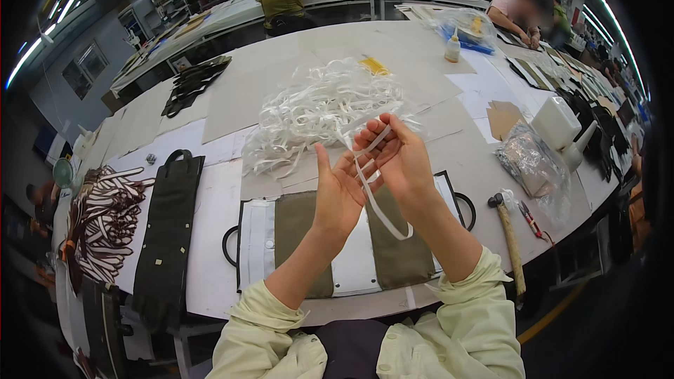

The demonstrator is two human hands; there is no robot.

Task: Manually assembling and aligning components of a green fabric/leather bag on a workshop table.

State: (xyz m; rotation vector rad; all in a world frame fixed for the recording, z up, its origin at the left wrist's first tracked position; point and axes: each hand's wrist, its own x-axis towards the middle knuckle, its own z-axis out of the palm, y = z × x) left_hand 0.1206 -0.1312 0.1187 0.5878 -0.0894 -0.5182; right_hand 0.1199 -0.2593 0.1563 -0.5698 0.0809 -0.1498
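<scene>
My right hand [406,168] pinches a narrow white strip [385,219], which loops down past the palms and hangs free toward my right forearm. Close beside it, my left hand [338,195] is open, palm turned up and thumb apart, its fingers next to the strip. Both hands are above a flat olive-green and white panel [400,256] with black loop handles at its left and right ends. My forearms hide parts of that panel. Just beyond the hands lies a big tangled pile of white strips [309,109], with a yellow piece [373,65] at its far edge.
At left are a dark green panel [167,217] and a bundle of brown-and-white strips [112,217]. At right lie a hammer [509,238], red-handled pliers [531,221], a plastic bag [533,168] and a white bottle [556,122]. A glue bottle [453,48] stands farther back. Co-workers sit beyond.
</scene>
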